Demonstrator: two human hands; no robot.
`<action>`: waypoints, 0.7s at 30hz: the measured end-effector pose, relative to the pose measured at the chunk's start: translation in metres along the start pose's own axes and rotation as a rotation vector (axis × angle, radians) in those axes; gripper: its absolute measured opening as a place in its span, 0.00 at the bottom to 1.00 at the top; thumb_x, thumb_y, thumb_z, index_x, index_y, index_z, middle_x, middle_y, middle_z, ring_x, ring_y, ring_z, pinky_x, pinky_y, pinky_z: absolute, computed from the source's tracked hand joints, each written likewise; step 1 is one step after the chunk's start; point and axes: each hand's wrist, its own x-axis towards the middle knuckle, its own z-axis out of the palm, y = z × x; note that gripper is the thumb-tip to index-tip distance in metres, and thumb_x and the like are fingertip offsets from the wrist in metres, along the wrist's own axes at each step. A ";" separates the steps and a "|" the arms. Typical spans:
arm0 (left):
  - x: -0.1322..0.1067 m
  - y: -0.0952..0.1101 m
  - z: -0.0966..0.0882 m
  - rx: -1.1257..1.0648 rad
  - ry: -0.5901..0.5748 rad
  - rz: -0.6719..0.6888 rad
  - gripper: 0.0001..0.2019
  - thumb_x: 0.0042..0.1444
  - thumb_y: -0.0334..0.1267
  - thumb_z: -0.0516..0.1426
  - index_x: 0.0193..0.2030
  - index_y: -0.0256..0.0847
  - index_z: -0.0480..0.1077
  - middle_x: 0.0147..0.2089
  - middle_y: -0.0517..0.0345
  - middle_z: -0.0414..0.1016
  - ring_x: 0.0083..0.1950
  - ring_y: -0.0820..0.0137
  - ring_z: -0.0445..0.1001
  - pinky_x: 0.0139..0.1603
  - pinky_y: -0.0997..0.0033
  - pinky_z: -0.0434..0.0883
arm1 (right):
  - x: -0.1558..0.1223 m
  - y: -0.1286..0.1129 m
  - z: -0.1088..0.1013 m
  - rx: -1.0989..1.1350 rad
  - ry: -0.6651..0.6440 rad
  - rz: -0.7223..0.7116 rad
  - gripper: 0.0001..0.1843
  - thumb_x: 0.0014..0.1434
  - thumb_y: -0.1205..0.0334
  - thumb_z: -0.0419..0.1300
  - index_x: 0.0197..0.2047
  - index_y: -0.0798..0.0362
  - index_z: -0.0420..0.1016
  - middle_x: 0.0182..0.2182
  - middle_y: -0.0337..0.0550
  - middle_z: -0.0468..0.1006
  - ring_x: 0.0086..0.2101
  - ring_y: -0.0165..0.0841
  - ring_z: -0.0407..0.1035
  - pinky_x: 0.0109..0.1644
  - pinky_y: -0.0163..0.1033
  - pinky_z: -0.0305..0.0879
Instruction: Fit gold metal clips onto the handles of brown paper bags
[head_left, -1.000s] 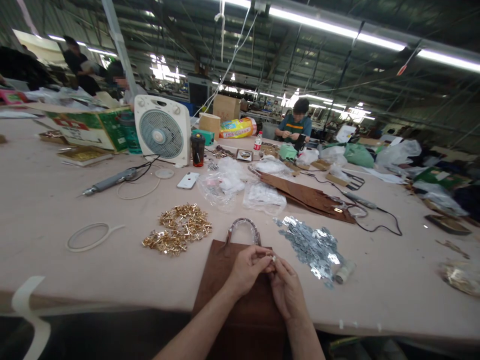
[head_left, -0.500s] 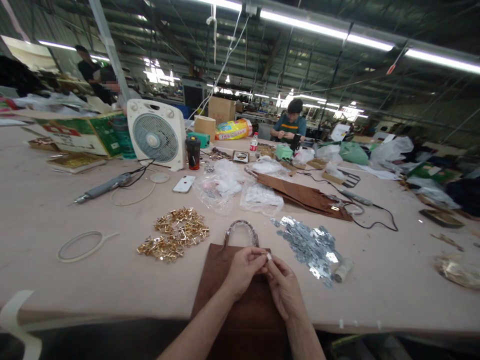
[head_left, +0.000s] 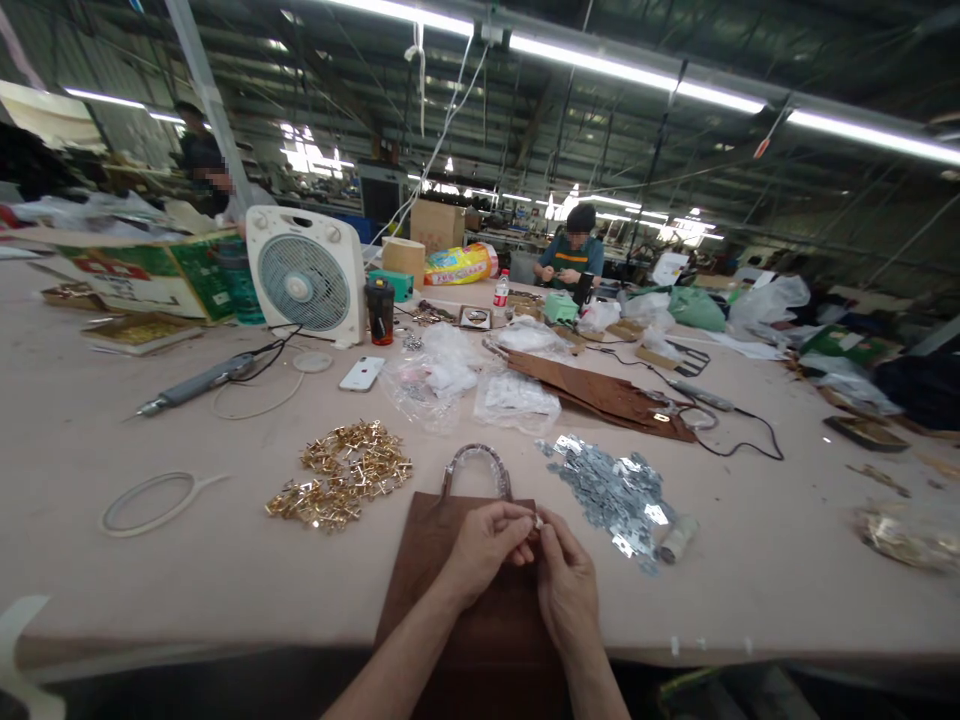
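Viewing from the head camera: left hand (head_left: 480, 550) and right hand (head_left: 568, 580) meet at the fingertips, both pinching a small pale piece (head_left: 538, 523); its shape is too small to tell. The piece is above the upper part of a brown bag (head_left: 416, 545), which lies across the middle of the near edge of the table (head_left: 247, 590), handle (head_left: 478, 455) pointing toward the far edge.

Surface: pinkish covering. Gold-coloured fittings (head_left: 345, 475) are heaped left of the bag; flat grey metal plates (head_left: 611, 495) are spread to its right, beside a small roll (head_left: 679, 540). Toward the left edge: a tape ring (head_left: 146, 503) and a corded tool (head_left: 195, 385). Farther back: white box fan (head_left: 305, 280), phone (head_left: 362, 373), clear plastic bags (head_left: 517, 400), brown panels (head_left: 600, 390).

Room: strip lights (head_left: 592, 68) hang under a dark roof; a co-worker (head_left: 574, 255) sits beyond the far edge.
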 end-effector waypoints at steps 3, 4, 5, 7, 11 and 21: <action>-0.002 0.002 0.000 0.026 -0.034 -0.004 0.26 0.53 0.55 0.69 0.43 0.31 0.78 0.26 0.56 0.78 0.23 0.77 0.72 0.26 0.79 0.66 | 0.000 -0.005 0.002 -0.038 -0.055 0.007 0.20 0.63 0.45 0.67 0.50 0.50 0.85 0.52 0.49 0.82 0.51 0.42 0.75 0.58 0.46 0.71; -0.002 0.002 -0.001 0.029 -0.041 -0.005 0.25 0.53 0.55 0.69 0.43 0.31 0.78 0.25 0.57 0.78 0.23 0.78 0.71 0.26 0.79 0.66 | -0.001 -0.008 0.002 -0.057 -0.061 0.002 0.20 0.63 0.46 0.67 0.50 0.50 0.85 0.51 0.48 0.82 0.50 0.41 0.75 0.57 0.45 0.72; -0.002 0.002 -0.001 0.030 -0.045 -0.005 0.25 0.53 0.55 0.69 0.42 0.31 0.78 0.24 0.57 0.77 0.22 0.78 0.71 0.25 0.79 0.66 | -0.002 -0.010 0.003 -0.085 -0.063 -0.009 0.19 0.64 0.46 0.66 0.49 0.50 0.84 0.51 0.48 0.82 0.50 0.41 0.75 0.57 0.44 0.72; -0.002 0.001 -0.002 0.030 -0.041 -0.005 0.25 0.53 0.55 0.70 0.41 0.31 0.77 0.23 0.58 0.77 0.22 0.78 0.70 0.25 0.79 0.65 | -0.004 -0.016 0.005 -0.158 -0.059 -0.053 0.18 0.65 0.46 0.65 0.49 0.50 0.84 0.49 0.48 0.82 0.50 0.41 0.75 0.55 0.44 0.73; 0.000 -0.003 -0.004 0.018 -0.012 -0.007 0.25 0.49 0.55 0.72 0.40 0.32 0.76 0.22 0.58 0.76 0.22 0.76 0.71 0.24 0.79 0.65 | -0.008 -0.027 0.008 -0.298 -0.032 -0.182 0.17 0.66 0.47 0.63 0.47 0.50 0.84 0.46 0.49 0.82 0.49 0.42 0.75 0.53 0.43 0.73; -0.004 -0.005 0.005 0.038 0.098 0.049 0.24 0.45 0.49 0.74 0.40 0.33 0.75 0.29 0.56 0.80 0.25 0.72 0.77 0.27 0.76 0.74 | -0.003 -0.024 -0.002 -0.072 -0.113 -0.023 0.22 0.68 0.44 0.61 0.50 0.51 0.85 0.49 0.48 0.82 0.50 0.43 0.75 0.56 0.45 0.71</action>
